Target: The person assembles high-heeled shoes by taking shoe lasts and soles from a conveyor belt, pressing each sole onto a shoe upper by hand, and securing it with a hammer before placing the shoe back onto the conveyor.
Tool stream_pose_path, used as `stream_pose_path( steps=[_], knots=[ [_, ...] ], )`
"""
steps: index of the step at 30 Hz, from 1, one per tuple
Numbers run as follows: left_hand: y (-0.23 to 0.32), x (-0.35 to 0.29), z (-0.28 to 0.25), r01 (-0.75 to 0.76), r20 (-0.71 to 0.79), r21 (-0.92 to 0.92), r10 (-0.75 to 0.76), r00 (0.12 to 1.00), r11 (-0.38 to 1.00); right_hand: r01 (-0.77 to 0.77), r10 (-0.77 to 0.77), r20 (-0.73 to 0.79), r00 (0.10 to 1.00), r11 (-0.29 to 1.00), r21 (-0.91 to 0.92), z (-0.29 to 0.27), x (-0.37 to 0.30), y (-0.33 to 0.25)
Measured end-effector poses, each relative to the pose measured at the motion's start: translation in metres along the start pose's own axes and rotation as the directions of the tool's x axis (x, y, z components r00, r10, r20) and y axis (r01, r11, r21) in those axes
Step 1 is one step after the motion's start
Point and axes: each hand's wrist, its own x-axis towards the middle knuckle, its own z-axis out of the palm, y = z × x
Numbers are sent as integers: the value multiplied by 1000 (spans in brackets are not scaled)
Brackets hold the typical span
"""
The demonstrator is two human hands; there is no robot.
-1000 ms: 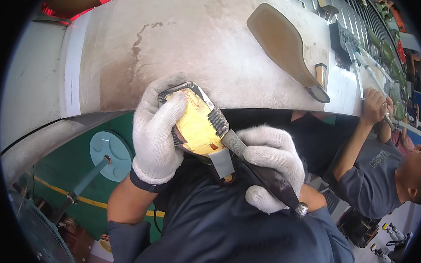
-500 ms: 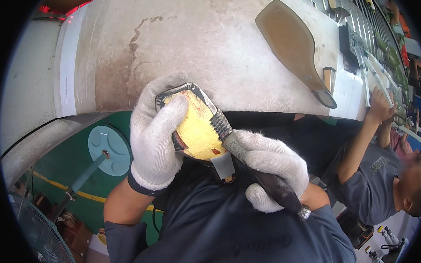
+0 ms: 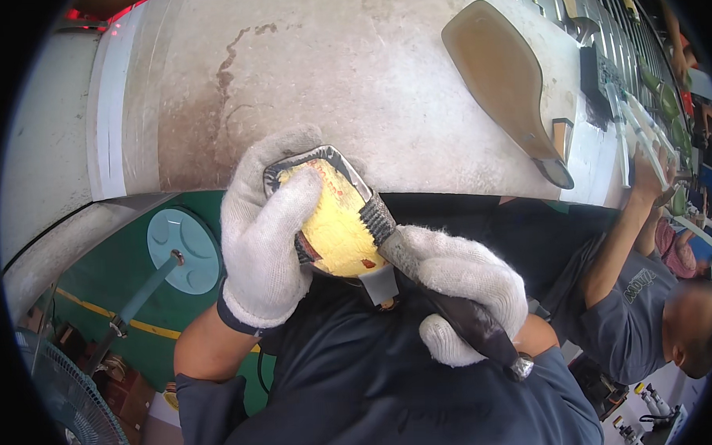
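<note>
My left hand [image 3: 266, 222], in a white knit glove, grips a rounded yellow-faced piece [image 3: 339, 227] with a dark, pale-edged rim. The thumb presses on its face and the fingers wrap round its far side. A flat grey tab [image 3: 380, 286] sticks out at its near end. My right hand [image 3: 476, 289], gloved too, is closed round a tool [image 3: 461, 317] with a dark wrapped handle and a silver butt. The tool's ridged dark head rests against the piece's right edge; its exact kind is unclear. Both are held in front of my chest, by the table's near edge.
On the pale, stained table [image 3: 327, 74] lies a brown sole-shaped piece [image 3: 496, 68]. Farther right are a dark block [image 3: 594, 85], thin white strips [image 3: 635, 126] and a metal-barred rack. A co-worker [image 3: 633, 291] reaches in there. A round blue stool [image 3: 184, 252] and a fan [image 3: 72, 397] stand left.
The held piece and tool have barely shifted; both hands keep their grip. The view has moved slightly, and the co-worker's hand at the right is a little higher.
</note>
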Motion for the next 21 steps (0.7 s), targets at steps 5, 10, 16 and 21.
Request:
stream_pose_path(
  steps=[5,10,16,21],
  knots=[
    [-1,0,-2,8,-5,10,-8,1000,1000,-19,19,-8,1000,1000,-9,1,5,-6],
    [1,-1,3,13,-12,11,-12,1000,1000,-76,77,8,997,992,-100,-4,15,-18],
    [-2,1,4,-12,-5,81,12,1000,997,-58,55,-35,998,994,-92,-2,16,-18],
    [-2,-1,3,-30,0,83,30,1000,996,-85,79,-52,996,989,-121,3,23,-26]
  ],
)
